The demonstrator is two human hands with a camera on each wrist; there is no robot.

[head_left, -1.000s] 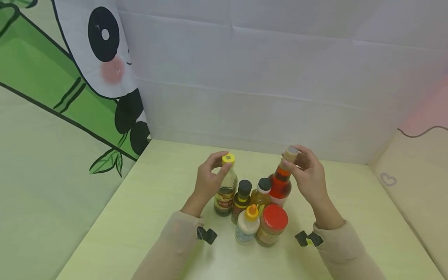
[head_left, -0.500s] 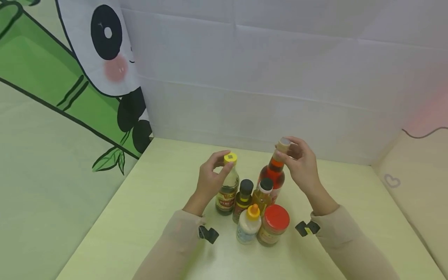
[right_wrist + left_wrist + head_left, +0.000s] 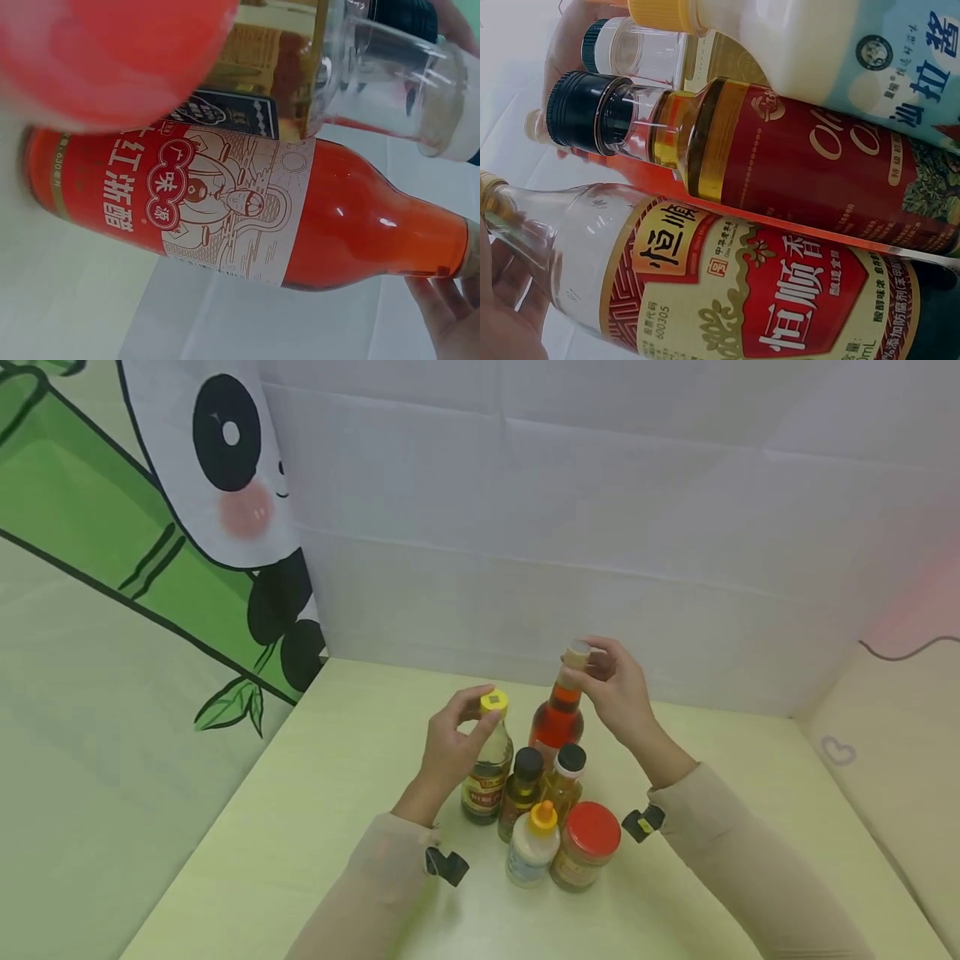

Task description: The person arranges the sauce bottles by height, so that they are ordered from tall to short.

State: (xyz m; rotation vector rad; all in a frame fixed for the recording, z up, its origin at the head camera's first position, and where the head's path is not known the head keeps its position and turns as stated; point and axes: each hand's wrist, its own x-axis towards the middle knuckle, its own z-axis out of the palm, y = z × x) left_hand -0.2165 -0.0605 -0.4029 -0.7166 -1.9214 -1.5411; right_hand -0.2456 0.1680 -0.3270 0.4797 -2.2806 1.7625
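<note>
In the head view my left hand (image 3: 450,743) pinches the yellow cap of a dark sauce bottle (image 3: 483,789), which stands upright at the group's left. My right hand (image 3: 618,693) grips the pale neck top of a red bottle (image 3: 557,725), behind the other bottles. The left wrist view shows the sauce bottle's label (image 3: 780,292) beside a dark-capped oil bottle (image 3: 802,157). In the right wrist view the red bottle (image 3: 345,217) lies close to a clear-necked bottle (image 3: 382,75), with fingers (image 3: 442,300) at its neck.
A white squeeze bottle (image 3: 531,852) with an orange tip and a red-lidded jar (image 3: 588,839) stand in front. Between them and the red bottle is a green-capped bottle (image 3: 564,785). A pale wall sheet (image 3: 525,568) rises behind the table (image 3: 300,827).
My right hand has moved the red bottle left and back, from the group's right side to behind the small capped bottles. The left hand has stayed on the yellow cap.
</note>
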